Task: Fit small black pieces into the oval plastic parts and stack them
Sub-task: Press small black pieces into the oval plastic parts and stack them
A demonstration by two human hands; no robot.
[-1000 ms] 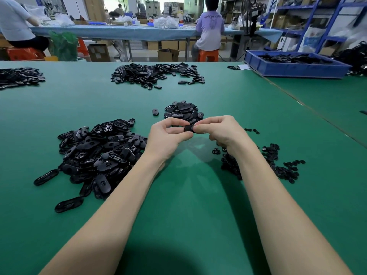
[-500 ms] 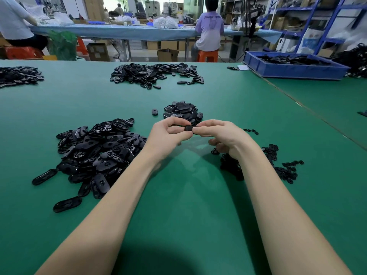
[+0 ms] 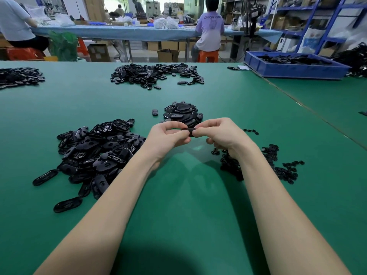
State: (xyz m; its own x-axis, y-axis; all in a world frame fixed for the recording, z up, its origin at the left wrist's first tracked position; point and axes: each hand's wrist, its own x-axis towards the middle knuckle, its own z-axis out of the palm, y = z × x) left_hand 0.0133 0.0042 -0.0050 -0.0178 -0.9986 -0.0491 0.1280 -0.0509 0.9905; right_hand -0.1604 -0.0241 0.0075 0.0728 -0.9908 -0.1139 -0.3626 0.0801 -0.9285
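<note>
both hands meet above the green table (image 3: 188,195), just near of the middle. the left hand (image 3: 164,138) and the right hand (image 3: 220,133) pinch one oval plastic part (image 3: 188,131) between thumbs and curled fingertips, each taking one end, so the part is held off the table between them. whether a small black piece sits in it already cannot be told; fingers cover most of it.

to the left lies a big loose heap of oval parts (image 3: 95,153), with a few strays at its near edge. to the right, partly hidden under the right wrist, lies a spread of small black pieces (image 3: 278,165), and a few more pieces (image 3: 251,131) sit apart just beyond the right hand. just far of the hands is a compact mound of parts (image 3: 181,114), with a single part (image 3: 155,112) beside it on the left.

farther off, another pile (image 3: 155,75) spreads across the middle of the table and a further pile (image 3: 18,76) lies at the far left edge. a blue bin (image 3: 294,66) holding black parts stands at the far right. beyond the table, people sit at a long bench (image 3: 119,32) covered in blue.
</note>
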